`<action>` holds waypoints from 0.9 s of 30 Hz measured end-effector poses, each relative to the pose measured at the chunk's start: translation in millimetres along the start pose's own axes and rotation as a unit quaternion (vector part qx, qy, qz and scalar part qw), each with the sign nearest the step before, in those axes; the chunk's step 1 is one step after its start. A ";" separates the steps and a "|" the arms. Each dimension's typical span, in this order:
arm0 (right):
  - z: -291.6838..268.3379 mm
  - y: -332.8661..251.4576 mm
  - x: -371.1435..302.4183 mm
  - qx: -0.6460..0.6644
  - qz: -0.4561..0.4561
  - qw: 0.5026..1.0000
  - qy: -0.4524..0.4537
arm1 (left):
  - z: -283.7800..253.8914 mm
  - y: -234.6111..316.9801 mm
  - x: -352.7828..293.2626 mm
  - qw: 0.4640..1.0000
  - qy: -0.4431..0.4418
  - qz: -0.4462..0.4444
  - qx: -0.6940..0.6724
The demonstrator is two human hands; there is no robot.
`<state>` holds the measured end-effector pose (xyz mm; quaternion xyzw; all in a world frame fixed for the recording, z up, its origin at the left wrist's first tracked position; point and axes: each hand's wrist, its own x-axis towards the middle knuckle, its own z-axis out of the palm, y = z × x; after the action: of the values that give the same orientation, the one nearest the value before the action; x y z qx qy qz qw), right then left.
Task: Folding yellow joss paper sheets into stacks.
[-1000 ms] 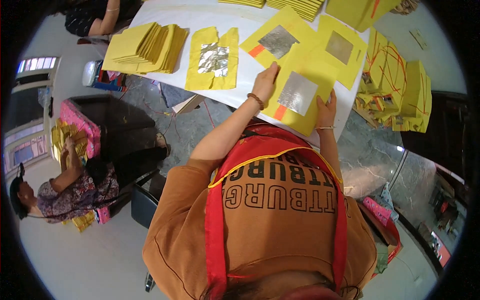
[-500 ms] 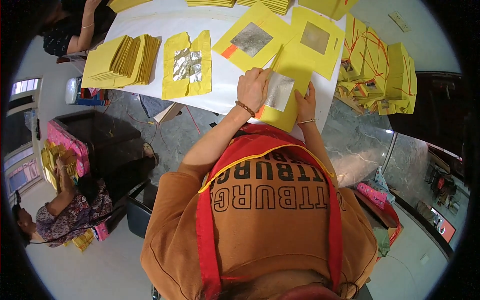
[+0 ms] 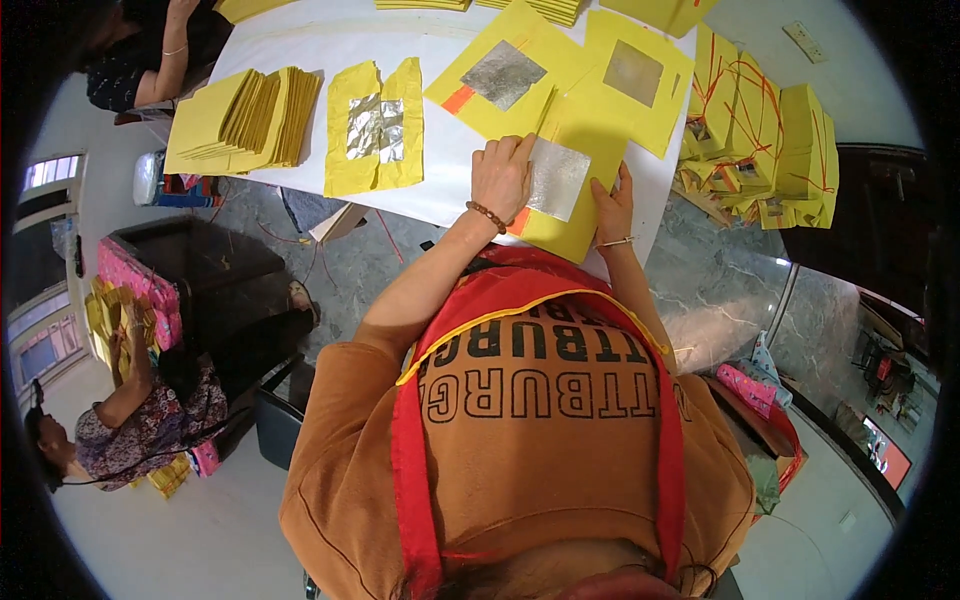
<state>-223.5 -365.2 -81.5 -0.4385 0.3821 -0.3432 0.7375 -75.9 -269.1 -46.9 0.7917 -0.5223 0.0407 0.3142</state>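
Note:
A folded piece of yellow paper (image 3: 573, 238), bearing a silver foil square and a small orange strip, lies in front of me at the table's near edge. My left hand (image 3: 503, 178) grips its left edge, fingers bent and pressed together beside the foil. On the opposite edge my right hand (image 3: 614, 204) pinches the paper, thumb on top and fingers beneath. Just beyond are two flat yellow sheets, one with a foil square and orange strip (image 3: 470, 88), the other with a duller square (image 3: 655, 115). A crumpled yellow piece with torn foil (image 3: 335, 150) is left of my hands.
A stack of folded yellow papers (image 3: 215, 130) stands on the white-covered table (image 3: 300, 45) at left. Red-tied yellow bundles (image 3: 800, 150) sit to the right. One person (image 3: 160, 80) is at the far left; another (image 3: 150, 425) sits lower left handling yellow paper.
My hands keep their hold on the yellow paper; its foil square now shows slightly wider. At lower left, the seated person's hands have shifted a little.

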 end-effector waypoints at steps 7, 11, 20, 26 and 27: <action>-0.4 1.0 2.1 -0.011 -0.005 1.000 -0.010 | -0.9 1.0 0.3 0.980 -0.061 -0.115 -0.154; -2.4 0.7 3.4 0.023 -0.011 0.999 -0.023 | -19.1 0.2 7.5 0.923 -0.144 -0.185 -0.306; -23.7 -37.7 -3.7 0.126 -0.018 0.985 -0.120 | -53.2 27.8 12.0 0.827 -0.127 -0.072 -0.543; -6.0 -77.5 -16.0 -0.029 -0.101 0.990 -0.093 | -55.7 39.5 17.4 0.730 -0.134 -0.105 -0.661; -5.8 -79.8 -17.9 0.263 0.057 0.957 -0.111 | -52.9 39.8 16.1 0.730 -0.133 -0.105 -0.662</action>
<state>-250.6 -382.7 -6.1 -0.2413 0.2187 -0.3382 0.8829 -88.5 -263.6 19.9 0.4306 -0.3670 -0.4540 0.6883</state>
